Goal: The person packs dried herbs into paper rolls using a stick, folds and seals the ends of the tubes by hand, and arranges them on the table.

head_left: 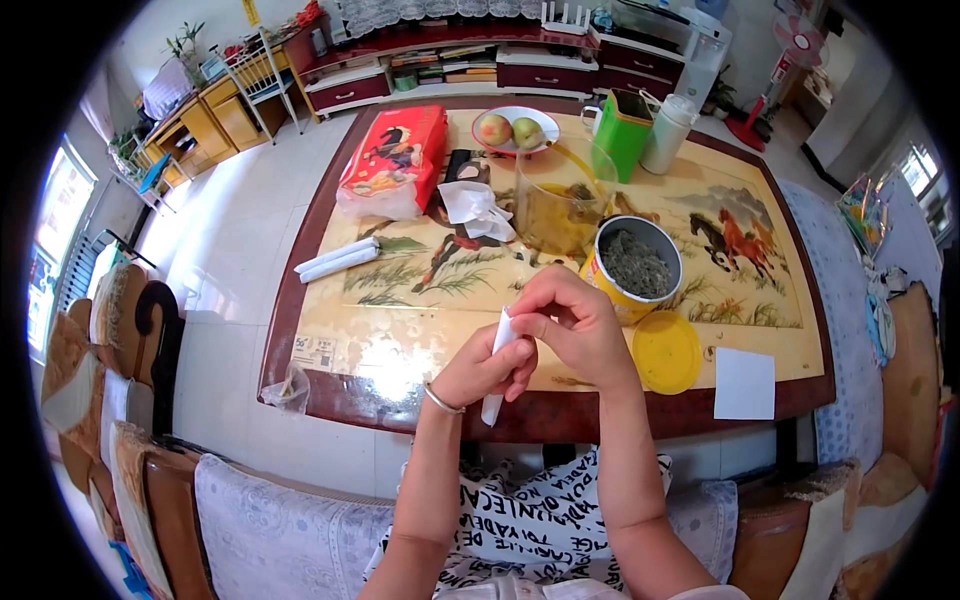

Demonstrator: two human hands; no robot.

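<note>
A slim white paper roll [492,408] is being handled.
It is being held in the narrow grip of the left hand [480,372], its top being pinched by the right hand [568,318]; beyond, a round yellow tin [632,309] is standing. Light pressure is seemingly being called for.

two hands [565,320] | one held roll [502,328] | two fruits [494,129] | one plate [549,126] | one yellow lid [667,353]

Both bare forearms reach forward and converge, the left hand [492,366] with a pale bangle round its wrist and its fingers curled closed, the right hand [566,318] just above and beside it, bent inward at the wrist with thumb and fingertips pinched together.
</note>
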